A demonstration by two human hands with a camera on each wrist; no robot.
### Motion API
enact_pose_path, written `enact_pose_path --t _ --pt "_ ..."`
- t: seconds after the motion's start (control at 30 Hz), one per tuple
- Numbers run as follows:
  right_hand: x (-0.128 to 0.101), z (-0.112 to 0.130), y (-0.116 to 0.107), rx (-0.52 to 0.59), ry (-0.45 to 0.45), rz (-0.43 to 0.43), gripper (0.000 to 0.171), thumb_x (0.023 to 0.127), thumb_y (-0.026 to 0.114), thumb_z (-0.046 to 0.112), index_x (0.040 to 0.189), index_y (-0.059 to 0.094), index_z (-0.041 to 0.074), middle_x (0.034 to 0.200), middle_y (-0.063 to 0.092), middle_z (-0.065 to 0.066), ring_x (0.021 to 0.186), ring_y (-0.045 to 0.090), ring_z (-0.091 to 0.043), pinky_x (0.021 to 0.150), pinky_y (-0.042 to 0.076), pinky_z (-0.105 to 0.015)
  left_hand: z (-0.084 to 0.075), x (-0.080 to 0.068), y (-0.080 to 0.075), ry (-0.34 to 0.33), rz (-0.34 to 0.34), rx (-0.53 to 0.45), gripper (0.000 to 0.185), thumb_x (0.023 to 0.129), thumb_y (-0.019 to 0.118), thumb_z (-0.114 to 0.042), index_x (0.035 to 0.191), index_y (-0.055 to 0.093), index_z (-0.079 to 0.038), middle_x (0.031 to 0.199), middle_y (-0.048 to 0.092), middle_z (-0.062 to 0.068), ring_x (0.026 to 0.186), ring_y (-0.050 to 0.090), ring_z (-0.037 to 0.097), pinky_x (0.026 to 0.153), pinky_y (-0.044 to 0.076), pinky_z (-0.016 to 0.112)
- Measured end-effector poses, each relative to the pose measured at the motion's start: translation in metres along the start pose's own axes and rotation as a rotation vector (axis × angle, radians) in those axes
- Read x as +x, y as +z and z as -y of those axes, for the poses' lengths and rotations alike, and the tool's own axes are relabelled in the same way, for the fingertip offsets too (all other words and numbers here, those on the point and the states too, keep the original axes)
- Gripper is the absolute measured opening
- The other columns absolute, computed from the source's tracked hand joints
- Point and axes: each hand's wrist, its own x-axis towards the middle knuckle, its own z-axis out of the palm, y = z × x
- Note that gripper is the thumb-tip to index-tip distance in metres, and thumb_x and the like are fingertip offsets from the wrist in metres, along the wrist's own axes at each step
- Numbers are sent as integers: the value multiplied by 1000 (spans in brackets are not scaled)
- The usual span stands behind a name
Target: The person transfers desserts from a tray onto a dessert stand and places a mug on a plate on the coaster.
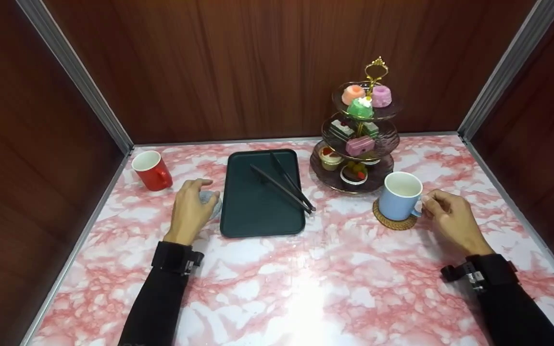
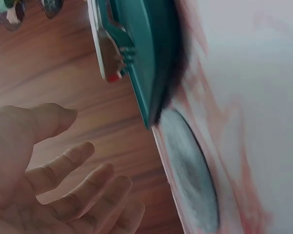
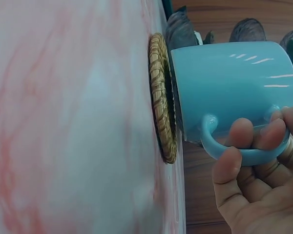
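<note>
At the right, my right hand [image 1: 455, 220] grips the handle of a light blue mug [image 1: 397, 201], its fingers hooked through the loop in the right wrist view. The mug stands upright at a round woven coaster [image 3: 162, 102]. Whether its base fully touches the coaster, I cannot tell. On the other side, my left hand [image 1: 187, 207] hovers over a flat grey round coaster [image 2: 189, 168], fingers loosely bent and holding nothing. That coaster lies on the table beside the tray, partly covered by the hand in the head view.
A dark green tray [image 1: 253, 216] lies in the middle, with black tongs [image 1: 282, 185] across its right edge. The red mug [image 1: 154, 174] stands at the back left. Behind the blue mug rises a three-tier cake stand [image 1: 320, 168] with several small cakes. Wooden panels [image 1: 258, 72] enclose the marbled table [image 1: 258, 298].
</note>
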Motion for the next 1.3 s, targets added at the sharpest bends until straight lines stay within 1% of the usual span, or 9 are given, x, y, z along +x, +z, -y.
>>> enact_pose_path --t 0.17,0.3,0.43,0.53,0.67,0.77,0.93,1.13,1.3 --pt "1 -5 2 12 -10 -14 26 93 52 19 80 60 -2 69 58 -19 61 53 -22 57 42 -20 15 2 -5 -53 5 37 36 79 69 -31 112 64 -17 114 58 8 104 56 25 86 45 44" --pt "4 -21 5 4 0 -25 20 93 53 15 79 62 3 69 60 -16 60 55 -18 56 43 -20 26 1 -7 -88 26 70 34 78 69 -26 110 65 -15 112 58 11 101 55 28 82 44 45" --pt "5 -38 9 -11 39 -35 19 92 51 12 79 63 7 70 63 -12 61 58 -18 56 45 -21 34 -1 -6 -102 69 85 34 77 70 -24 109 65 -13 111 58 13 102 54 29 85 44 45" --pt "5 -44 11 -17 68 -47 19 92 51 14 79 64 8 71 64 -8 63 60 -19 57 46 -22 38 -3 -6 -85 103 86 33 77 70 -22 109 65 -12 112 57 13 105 54 30 88 43 46" --pt "5 -44 12 -11 74 -54 20 92 52 20 82 64 7 73 66 -8 65 63 -22 57 48 -22 40 -3 -6 -66 135 83 32 77 71 -21 108 67 -14 115 58 12 109 52 30 91 42 47" --pt "6 -44 12 -17 66 -51 21 93 52 25 86 63 8 75 68 -9 69 65 -24 57 48 -21 41 -3 -6 -64 154 88 30 77 71 -20 106 68 -15 113 59 11 109 52 29 91 43 47" --pt "6 -43 12 -89 65 -85 17 92 53 32 90 61 17 80 69 -6 76 65 -22 65 44 -15 41 -4 -7 -85 173 96 28 77 71 -21 105 69 -15 111 60 11 107 54 27 90 43 47" --pt "7 -43 11 -137 68 -147 12 91 53 32 94 60 23 88 68 0 80 64 -11 70 42 -13 39 -5 -8 -115 189 99 28 78 71 -20 105 69 -16 113 60 10 107 54 27 91 43 48" --pt "8 -42 10 -173 65 -176 23 90 53 40 106 59 25 101 63 7 88 57 1 72 44 -17 39 -4 -8 -116 189 105 28 77 72 -21 105 70 -17 113 62 10 107 54 27 89 44 48"
